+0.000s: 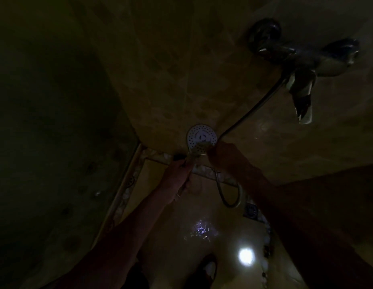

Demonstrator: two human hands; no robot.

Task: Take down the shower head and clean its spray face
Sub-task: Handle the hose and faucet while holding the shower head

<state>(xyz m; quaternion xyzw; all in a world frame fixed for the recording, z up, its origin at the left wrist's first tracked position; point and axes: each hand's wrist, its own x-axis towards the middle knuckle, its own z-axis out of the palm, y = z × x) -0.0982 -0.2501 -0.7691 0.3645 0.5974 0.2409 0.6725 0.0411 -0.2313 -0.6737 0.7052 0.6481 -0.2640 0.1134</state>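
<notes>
Here, left hand (177,178) fingers wrapped tight round the shower head (201,137) handle, spray face up twd camera. Right hand (225,155) pinches a pale scrubber (200,148) against the face's lower edge. Hose (254,107) runs to wall mixer tap (302,59). V. dim.

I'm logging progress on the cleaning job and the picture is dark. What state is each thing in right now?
Shower head: off its holder, held, spray face toward the camera.
Left hand: closed around the handle.
Right hand: at the face's lower edge, pressing something pale; too dark to identify.
Hose: attached, hanging in a loop.
Tap: no water visible.
Floor: wet, glinting.
</notes>
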